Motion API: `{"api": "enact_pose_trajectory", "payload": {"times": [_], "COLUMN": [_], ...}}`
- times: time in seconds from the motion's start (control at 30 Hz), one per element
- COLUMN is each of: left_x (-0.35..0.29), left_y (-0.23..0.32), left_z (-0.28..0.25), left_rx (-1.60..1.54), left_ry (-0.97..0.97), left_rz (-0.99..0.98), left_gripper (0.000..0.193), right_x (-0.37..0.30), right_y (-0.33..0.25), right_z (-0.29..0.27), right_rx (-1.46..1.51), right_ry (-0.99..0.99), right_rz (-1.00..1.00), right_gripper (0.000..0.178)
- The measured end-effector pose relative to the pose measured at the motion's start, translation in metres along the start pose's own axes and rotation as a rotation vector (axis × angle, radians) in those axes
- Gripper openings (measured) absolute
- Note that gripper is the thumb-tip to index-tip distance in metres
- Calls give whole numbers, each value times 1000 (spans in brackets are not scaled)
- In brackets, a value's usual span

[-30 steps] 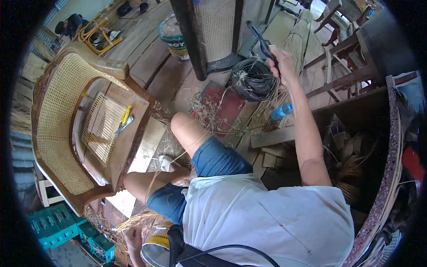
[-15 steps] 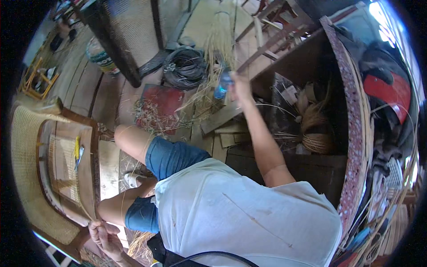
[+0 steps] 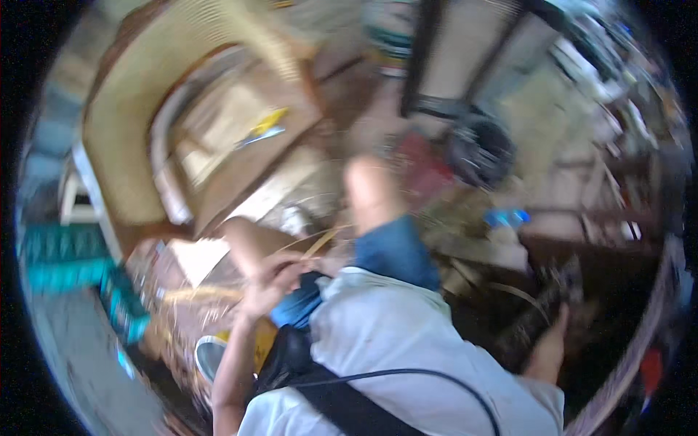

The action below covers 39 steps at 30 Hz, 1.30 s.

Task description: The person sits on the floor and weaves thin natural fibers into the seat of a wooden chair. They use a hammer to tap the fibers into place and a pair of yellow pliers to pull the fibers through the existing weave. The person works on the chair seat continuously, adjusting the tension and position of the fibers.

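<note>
My left hand (image 3: pixel 275 282) is in front of my knees, its fingers closed on a thin pale cane strand (image 3: pixel 326 238). My right hand (image 3: pixel 555 328) reaches low into a dark space at the right. It is smeared and partly lost in shadow, so its fingers cannot be read. Beyond it on the floor is a clear blue bottle (image 3: pixel 507 217), apart from the hand. At the left stands a wooden chair with a woven cane back (image 3: pixel 120 163). A yellow-handled tool (image 3: pixel 267 122) and a bluish one lie on its seat.
A dark wire coil (image 3: pixel 480 151) sits beyond my knees, beside a red sheet (image 3: pixel 424 168). Farther off is a dark upright frame (image 3: pixel 416 62). A green plastic stool (image 3: pixel 69 265) stands at the left, with loose fibre strands (image 3: pixel 196 294) near it.
My head has turned left, and the view is blurred. My right hand has let go of the blue bottle and moved back toward me. My left hand has come away from the chair with the strand.
</note>
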<state>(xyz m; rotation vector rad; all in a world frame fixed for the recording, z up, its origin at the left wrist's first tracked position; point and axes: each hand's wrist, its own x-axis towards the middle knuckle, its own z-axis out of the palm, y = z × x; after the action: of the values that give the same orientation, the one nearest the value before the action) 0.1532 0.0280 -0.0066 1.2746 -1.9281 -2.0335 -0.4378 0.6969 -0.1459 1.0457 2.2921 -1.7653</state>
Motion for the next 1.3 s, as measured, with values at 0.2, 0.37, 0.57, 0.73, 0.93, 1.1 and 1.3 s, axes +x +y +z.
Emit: {"api": "enact_pose_trajectory", "payload": {"times": [0.2,0.37,0.57,0.73,0.93,1.1,1.3], "left_x": [-28,-87,-105,-57,7,26,13], "left_y": [-23,-54,-70,-71,-76,-71,-53], "left_z": [-2,-38,-49,-36,8,21,4], "left_rx": [-61,-122,250,250,351,145,-604], "left_ry": [157,25,-82,-200,-309,-117,252], "left_rz": [162,-102,-184,-87,148,315,10], "left_gripper": [21,17,21,34,36,22,21], "right_x": [12,-102,-523,-715,-773,-753,-726], "right_y": [-59,-134,-93,48,86,80,5], "right_z": [31,148,432,607,705,731,657], "right_rx": [-330,-637,-716,-670,-1345,-1370,-716], "right_ry": [97,-231,-1235,-1775,-1647,-1861,-1624], "right_rz": [-153,-632,-944,-1781,-1952,-1947,-2060], "right_gripper": [21,21,24,47,58,49,30]}}
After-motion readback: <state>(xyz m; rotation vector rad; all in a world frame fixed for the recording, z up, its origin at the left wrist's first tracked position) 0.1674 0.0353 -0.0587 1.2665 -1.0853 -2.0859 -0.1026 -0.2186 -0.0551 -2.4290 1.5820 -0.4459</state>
